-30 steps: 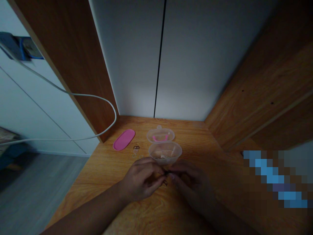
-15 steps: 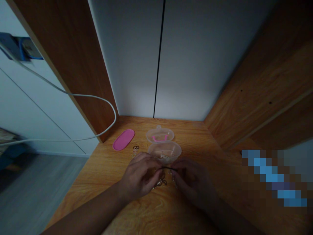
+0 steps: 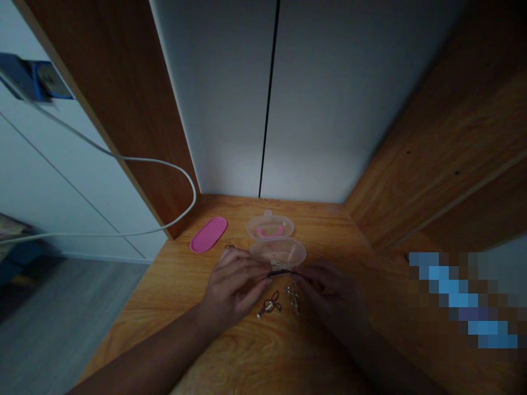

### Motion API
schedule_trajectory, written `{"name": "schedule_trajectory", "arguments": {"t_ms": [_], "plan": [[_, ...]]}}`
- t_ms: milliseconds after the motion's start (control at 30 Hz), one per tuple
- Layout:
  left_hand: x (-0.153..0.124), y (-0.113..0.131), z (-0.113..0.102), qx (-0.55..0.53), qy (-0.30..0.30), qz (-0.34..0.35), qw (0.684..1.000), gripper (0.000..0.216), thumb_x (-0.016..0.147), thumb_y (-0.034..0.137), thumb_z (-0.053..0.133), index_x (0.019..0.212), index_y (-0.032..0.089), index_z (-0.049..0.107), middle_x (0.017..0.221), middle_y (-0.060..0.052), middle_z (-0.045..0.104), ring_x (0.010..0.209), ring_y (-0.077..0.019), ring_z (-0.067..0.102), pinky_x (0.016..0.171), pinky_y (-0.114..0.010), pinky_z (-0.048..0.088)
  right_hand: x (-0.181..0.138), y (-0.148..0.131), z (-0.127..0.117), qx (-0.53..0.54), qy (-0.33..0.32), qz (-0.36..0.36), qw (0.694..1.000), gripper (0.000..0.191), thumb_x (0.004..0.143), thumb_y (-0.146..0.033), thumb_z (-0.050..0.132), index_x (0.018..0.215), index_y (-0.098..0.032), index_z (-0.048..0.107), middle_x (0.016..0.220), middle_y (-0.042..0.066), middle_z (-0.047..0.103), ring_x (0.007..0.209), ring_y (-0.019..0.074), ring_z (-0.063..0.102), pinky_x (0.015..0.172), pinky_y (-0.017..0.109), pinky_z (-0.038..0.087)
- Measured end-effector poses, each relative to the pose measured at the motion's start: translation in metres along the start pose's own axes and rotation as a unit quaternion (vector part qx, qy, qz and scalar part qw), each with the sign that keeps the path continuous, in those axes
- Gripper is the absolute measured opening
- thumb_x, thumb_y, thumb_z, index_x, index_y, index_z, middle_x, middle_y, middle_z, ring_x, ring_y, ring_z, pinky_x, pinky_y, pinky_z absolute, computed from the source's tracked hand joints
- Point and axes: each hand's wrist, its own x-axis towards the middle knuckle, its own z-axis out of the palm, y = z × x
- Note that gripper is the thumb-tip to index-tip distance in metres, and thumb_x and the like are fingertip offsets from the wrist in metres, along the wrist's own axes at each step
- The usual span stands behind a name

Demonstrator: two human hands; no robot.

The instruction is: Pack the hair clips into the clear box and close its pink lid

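Observation:
My left hand (image 3: 234, 288) and my right hand (image 3: 329, 293) pinch the two ends of a thin dark hair tie (image 3: 282, 271), stretched between them just in front of a clear oval plastic container (image 3: 278, 252). The container holds small pale items I cannot make out. On the wooden tabletop (image 3: 263, 351) below the tie lie two small metallic hair clips (image 3: 283, 299). Both hands have their fingers curled and pressed together.
A second clear oval piece with a pink item inside (image 3: 270, 226) sits behind the container. A pink oval lid (image 3: 208, 234) lies at the left. A white cable (image 3: 123, 159) hangs past the table's left edge. Wooden panels wall in both sides.
Both hands have moved up toward the clear container and drawn the dark tie out between them. The two metallic clips, hidden under the hands before, now lie uncovered on the table.

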Motion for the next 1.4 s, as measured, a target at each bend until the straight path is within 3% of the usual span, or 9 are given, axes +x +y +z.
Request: {"name": "schedule_trajectory", "arguments": {"t_ms": [267,400,567,733,867,1000,1133,1267,1400], "plan": [[0.000,-0.004,0.001,0.048,-0.057,-0.051,0.996,0.009,0.085,0.013,0.069,0.092,0.020,0.068,0.086,-0.003,0.074,0.081,-0.0192,0.063,0.078,-0.037,0.046,0.000,0.000,-0.002,-0.013,0.011,-0.027,0.999,0.012,0.087,-0.028,0.070,0.097,-0.029,0.076,0.084,0.004,0.071,0.071,0.0177,0.067,0.064,0.031,0.057],[0.000,-0.005,0.002,0.067,-0.036,-0.090,0.993,0.004,0.088,0.015,0.066,0.089,0.018,0.067,0.083,-0.004,0.072,0.082,-0.0198,0.061,0.076,-0.036,0.044,0.002,0.006,-0.001,-0.037,0.024,-0.007,0.999,0.031,0.086,-0.030,0.070,0.116,-0.029,0.069,0.112,0.008,0.066,0.101,0.0241,0.065,0.089,0.041,0.056],[-0.002,-0.008,0.000,0.115,0.012,-0.123,0.986,0.002,0.086,0.018,0.069,0.085,0.019,0.070,0.081,-0.003,0.067,0.080,-0.0199,0.058,0.074,-0.035,0.042,0.004,0.019,0.008,-0.055,-0.007,0.041,0.998,0.055,0.084,-0.028,0.069,0.136,-0.026,0.054,0.141,0.013,0.048,0.131,0.0314,0.046,0.110,0.057,0.039],[-0.005,-0.016,0.002,0.134,0.015,-0.176,0.975,0.004,0.084,0.021,0.074,0.086,0.022,0.077,0.081,-0.003,0.062,0.081,-0.0198,0.054,0.073,-0.034,0.041,0.002,0.024,0.013,-0.018,-0.062,0.055,0.996,0.054,0.084,-0.022,0.066,0.136,-0.026,0.054,0.136,0.011,0.051,0.127,0.0276,0.050,0.110,0.051,0.041],[-0.007,-0.016,0.004,0.136,-0.050,-0.206,0.968,0.017,0.088,0.020,0.069,0.101,0.025,0.078,0.084,-0.004,0.062,0.085,-0.0208,0.053,0.077,-0.036,0.041,0.002,0.024,0.013,-0.020,-0.053,0.057,0.997,0.044,0.085,-0.022,0.064,0.129,-0.027,0.061,0.130,0.009,0.054,0.121,0.0260,0.054,0.107,0.046,0.046],[-0.006,-0.014,0.006,0.080,-0.066,-0.211,0.972,0.020,0.090,0.022,0.066,0.108,0.022,0.075,0.090,-0.006,0.059,0.089,-0.0211,0.054,0.079,-0.036,0.045,0.003,0.025,0.011,-0.023,-0.041,0.068,0.997,0.035,0.086,-0.028,0.065,0.122,-0.027,0.066,0.125,0.009,0.057,0.117,0.0266,0.058,0.104,0.046,0.048],[-0.005,-0.012,0.007,0.060,-0.072,-0.204,0.974,0.021,0.079,0.025,0.077,0.100,0.022,0.075,0.097,-0.006,0.054,0.094,-0.0227,0.053,0.083,-0.037,0.047,0.004,0.027,0.010,-0.026,-0.035,0.076,0.996,0.032,0.087,-0.031,0.066,0.119,-0.028,0.068,0.124,0.009,0.057,0.115,0.0261,0.059,0.102,0.045,0.050],[-0.005,-0.015,0.007,0.067,-0.060,-0.223,0.971,0.011,0.084,0.018,0.070,0.093,0.021,0.075,0.097,-0.006,0.052,0.096,-0.0216,0.053,0.083,-0.036,0.047,0.008,0.025,0.009,-0.032,-0.033,0.064,0.997,0.041,0.086,-0.027,0.065,0.127,-0.025,0.060,0.127,0.009,0.056,0.118,0.0252,0.056,0.104,0.044,0.046],[-0.007,-0.020,0.007,0.067,-0.041,-0.236,0.969,0.013,0.084,0.016,0.070,0.095,0.020,0.073,0.100,-0.006,0.051,0.098,-0.0209,0.053,0.084,-0.034,0.048,0.011,0.017,0.003,-0.069,-0.017,0.103,0.992,0.027,0.084,-0.026,0.062,0.110,-0.019,0.062,0.106,0.009,0.064,0.094,0.0226,0.062,0.082,0.037,0.053]]}}
